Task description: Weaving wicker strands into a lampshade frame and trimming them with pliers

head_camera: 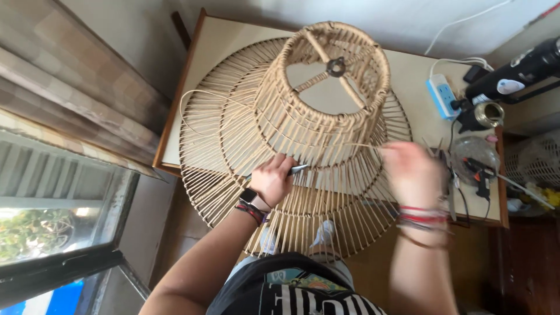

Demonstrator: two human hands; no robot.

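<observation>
From my remote view, the big woven rattan lampshade [303, 128] stands in the middle of the frame on the tabletop [216, 41], its wide lower rim hanging over the near edge above the person's knees. My left hand [273, 179] has its fingers closed around a thin dark tool, something like a pen or awl, and it presses against the lower spokes. My right hand [411, 172] is at the right rim and seems to pinch a thin loose strand [361, 146] of rattan, but it is blurred, so I cannot tell how the fingers are closed.

I judge some risks. The shade overhangs the tabletop, so a strong pull on the strand may tip or slide it toward the floor. The strand is thin and may snap or slip out of the weave. The pointed tool may slip between spokes and bend one. On the right, a glue gun [481, 175] lies close to the right wrist, and a sweep of the arm may knock it.

The tool's tip is partly hidden by spokes. The far side of the shade, the right fingertips and the clutter at the right edge are hard to make out.
</observation>
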